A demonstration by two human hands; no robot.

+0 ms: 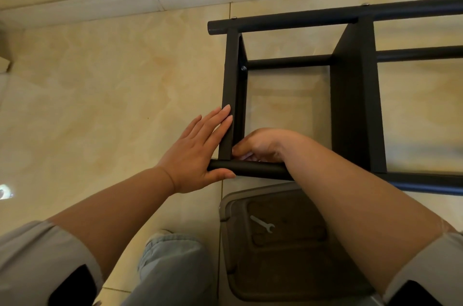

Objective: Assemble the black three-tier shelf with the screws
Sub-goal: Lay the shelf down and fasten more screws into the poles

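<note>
Shiny cream floor tiles (100,85) are lying under everything, with a pale wall strip running along the far side. I am kneeling here, and the black shelf (355,95) is lying on its side on the floor in front of me.

I am pressing my left hand (200,150) flat against the outside of the end panel (229,95). Its fingers are straight and spread, and my thumb is lying under the end of the near tube (258,171). This hand is not gripping anything; it is just pushing.

I am curling my right hand (263,146) inside the frame, right in the corner where the end panel is meeting the near tube. Its grip is pinched close together there, but I cannot tell if it is pinching a screw, because my own hand is hiding it.

That corner is sitting between my two hands, touching both. The near tube is running left to right, and the end panel is running away from me. I think I am joining this corner, and my right hand is the one doing the small work.

A small silver wrench (263,223) is resting on a grey lid (288,280) near my knee, just beside my right arm.
</note>
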